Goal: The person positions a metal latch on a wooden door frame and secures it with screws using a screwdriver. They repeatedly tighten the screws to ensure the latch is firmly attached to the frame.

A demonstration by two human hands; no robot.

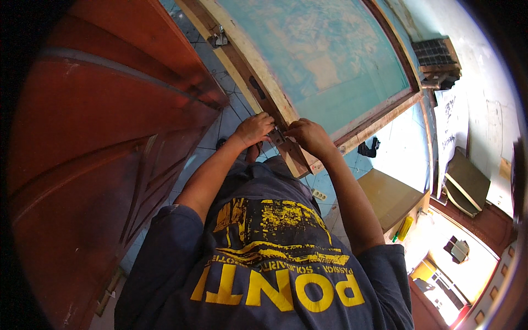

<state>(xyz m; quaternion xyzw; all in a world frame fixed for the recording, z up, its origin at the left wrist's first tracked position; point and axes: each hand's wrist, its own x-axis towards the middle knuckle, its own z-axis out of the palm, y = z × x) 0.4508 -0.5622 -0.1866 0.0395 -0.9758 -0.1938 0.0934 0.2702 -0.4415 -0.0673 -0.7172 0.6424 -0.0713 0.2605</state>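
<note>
A wooden frame with a teal, see-through panel (335,60) stretches away ahead of me. A brown wooden bar (269,104) runs along its near-left side. Near the bar's close end sits a small metal fitting (276,137), perhaps a hinge or clamp. My left hand (256,130) has its fingers closed on the left edge of this fitting. From the right, my right hand (310,136) reaches in with fingers pinched together beside it. Whatever that pinch holds is hidden. Farther up the bar are a dark slotted piece (256,87) and another metal fitting (218,38).
A large red-brown panelled wooden door (110,126) fills the left. Tiled floor shows below the frame, with a black object (369,147) and a white power strip (319,194) on the right. A wooden box-like cabinet (385,195) stands near my right elbow, with a yellow-handled tool (405,228) beside it.
</note>
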